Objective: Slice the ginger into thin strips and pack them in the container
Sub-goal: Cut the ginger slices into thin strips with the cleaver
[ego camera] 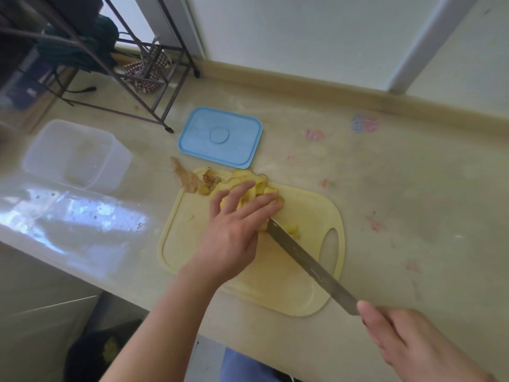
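Note:
A pile of yellow ginger slices (254,183) lies at the far end of the yellow cutting board (303,285). My left hand (237,224) rests over the pile with fingers spread, pressing the slices down. My right hand (407,343) grips the handle of a long knife (308,266), whose blade runs diagonally across the board with its tip hidden under my left hand. A few small ginger bits (292,230) lie beside the blade. The clear plastic container (77,155) stands open at the left, and its blue lid (220,136) lies flat behind the board.
Ginger peel scraps (190,177) lie at the board's far left corner. A dark metal rack (124,64) stands at the back left of the beige counter (413,202). The counter's front edge runs diagonally at the lower left.

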A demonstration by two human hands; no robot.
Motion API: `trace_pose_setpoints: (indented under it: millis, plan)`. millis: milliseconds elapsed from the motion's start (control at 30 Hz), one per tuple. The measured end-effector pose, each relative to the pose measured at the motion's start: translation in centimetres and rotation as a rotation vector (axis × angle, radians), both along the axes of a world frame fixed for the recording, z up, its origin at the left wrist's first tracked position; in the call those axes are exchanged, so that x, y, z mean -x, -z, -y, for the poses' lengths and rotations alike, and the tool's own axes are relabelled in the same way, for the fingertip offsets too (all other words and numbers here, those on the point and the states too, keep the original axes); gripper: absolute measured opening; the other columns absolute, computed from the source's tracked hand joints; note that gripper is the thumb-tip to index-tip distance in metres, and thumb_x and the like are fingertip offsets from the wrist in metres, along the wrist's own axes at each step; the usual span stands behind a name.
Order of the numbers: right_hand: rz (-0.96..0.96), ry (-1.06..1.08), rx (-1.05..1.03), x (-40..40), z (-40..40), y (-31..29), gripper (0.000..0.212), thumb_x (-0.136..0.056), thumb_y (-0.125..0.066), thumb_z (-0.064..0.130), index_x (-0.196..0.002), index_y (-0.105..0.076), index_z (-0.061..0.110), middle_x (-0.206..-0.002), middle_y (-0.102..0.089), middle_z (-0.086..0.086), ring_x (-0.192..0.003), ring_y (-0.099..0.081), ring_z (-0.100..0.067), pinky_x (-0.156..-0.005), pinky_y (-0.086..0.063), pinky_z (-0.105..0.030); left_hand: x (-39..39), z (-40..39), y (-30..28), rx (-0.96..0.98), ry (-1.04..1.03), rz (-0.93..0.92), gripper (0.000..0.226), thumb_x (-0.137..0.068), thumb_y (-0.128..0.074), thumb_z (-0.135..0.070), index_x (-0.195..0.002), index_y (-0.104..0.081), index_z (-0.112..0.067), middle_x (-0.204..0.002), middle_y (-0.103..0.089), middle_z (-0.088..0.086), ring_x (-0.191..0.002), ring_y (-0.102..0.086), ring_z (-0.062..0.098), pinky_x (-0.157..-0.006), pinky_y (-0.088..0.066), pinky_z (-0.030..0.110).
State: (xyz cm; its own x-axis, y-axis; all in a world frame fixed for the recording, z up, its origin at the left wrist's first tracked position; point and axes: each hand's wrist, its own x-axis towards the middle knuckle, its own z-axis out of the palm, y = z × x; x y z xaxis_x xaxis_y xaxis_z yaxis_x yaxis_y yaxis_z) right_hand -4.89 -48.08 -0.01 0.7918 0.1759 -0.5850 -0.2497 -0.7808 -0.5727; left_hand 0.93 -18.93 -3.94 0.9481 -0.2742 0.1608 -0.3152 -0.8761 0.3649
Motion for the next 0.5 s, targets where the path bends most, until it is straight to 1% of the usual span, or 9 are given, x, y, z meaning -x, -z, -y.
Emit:
trace_pose_setpoints:
  millis: [67,167,233,300,333,400,467,500]
  plan:
    - [-0.009,-0.022,-0.009,-0.2,0.0,0.1,0.08,-0.071,-0.019,0.087,-0.068,-0.038,0.009,-0.053,-0.038,-0.001,-0.049,-0.034,-0.008,-0.055,-0.031,-0.025,-1.3,0.0,0.0,-0.085,0.051,-0.12,0.06,-0.083,-0.038,-0.014,-0.139,-0.055,-0.026,-0.148,-0.049,-0.013,-0.147,-0.029,0.027,-0.114,-0.016,0.058]
    - [-0.013,-0.025,-0.036,-0.4,-0.3,-0.1,0.076,-0.079,-0.021,0.079,-0.069,-0.038,0.006,-0.054,-0.037,-0.001,-0.05,-0.034,-0.008,-0.055,-0.032,-0.025,-2.4,-0.6,0.5,-0.161,0.074,-0.208,0.055,-0.088,-0.033,-0.028,-0.138,-0.055,-0.031,-0.149,-0.048,-0.013,-0.146,-0.03,0.026,-0.114,-0.014,0.065]
    - [-0.033,-0.038,-0.024,-0.7,-0.7,-0.3,0.073,-0.076,-0.023,0.075,-0.069,-0.04,0.004,-0.054,-0.042,-0.003,-0.049,-0.038,-0.008,-0.056,-0.035,-0.026,-2.6,-0.9,0.8,-0.18,0.081,-0.21,0.052,-0.089,-0.033,-0.03,-0.134,-0.058,-0.034,-0.147,-0.05,-0.014,-0.143,-0.033,0.025,-0.112,-0.015,0.067]
    - [-0.056,-0.047,-0.009,-1.3,-0.6,-0.3,0.076,-0.077,-0.021,0.076,-0.067,-0.039,0.003,-0.053,-0.043,-0.003,-0.047,-0.04,-0.008,-0.057,-0.037,-0.027,-2.6,-1.0,1.1,-0.188,0.079,-0.186,0.048,-0.089,-0.037,-0.03,-0.131,-0.059,-0.034,-0.144,-0.052,-0.014,-0.142,-0.036,0.025,-0.112,-0.017,0.067]
    - [-0.067,-0.04,-0.013,-1.5,-0.4,-0.3,0.079,-0.077,-0.02,0.08,-0.066,-0.038,0.004,-0.051,-0.042,-0.001,-0.046,-0.039,-0.007,-0.056,-0.037,-0.028,-2.6,-0.9,1.2,-0.194,0.074,-0.172,0.045,-0.089,-0.04,-0.029,-0.129,-0.06,-0.034,-0.143,-0.052,-0.014,-0.141,-0.037,0.025,-0.111,-0.017,0.067]
    - [-0.082,-0.013,-0.02,-1.8,0.2,-0.3,0.079,-0.072,-0.019,0.085,-0.065,-0.038,0.008,-0.048,-0.04,0.001,-0.046,-0.037,-0.007,-0.056,-0.036,-0.03,-2.5,-0.9,1.5,-0.203,0.065,-0.147,0.038,-0.091,-0.045,-0.028,-0.126,-0.06,-0.034,-0.141,-0.053,-0.015,-0.14,-0.039,0.024,-0.112,-0.017,0.066]
    - [-0.096,0.012,-0.018,-1.8,0.3,-0.5,0.075,-0.068,-0.018,0.085,-0.063,-0.041,0.013,-0.047,-0.039,0.002,-0.045,-0.037,-0.008,-0.056,-0.035,-0.03,-2.4,-0.8,1.7,-0.206,0.053,-0.134,0.035,-0.093,-0.044,-0.029,-0.123,-0.061,-0.034,-0.141,-0.053,-0.014,-0.139,-0.039,0.025,-0.112,-0.016,0.065]
    - [-0.102,0.021,-0.016,-1.7,0.2,-0.5,0.073,-0.071,-0.018,0.084,-0.062,-0.041,0.015,-0.047,-0.039,0.002,-0.045,-0.036,-0.009,-0.056,-0.035,-0.03,-2.3,-0.7,1.7,-0.209,0.048,-0.131,0.035,-0.093,-0.042,-0.03,-0.122,-0.061,-0.034,-0.14,-0.053,-0.013,-0.139,-0.039,0.025,-0.112,-0.016,0.065]
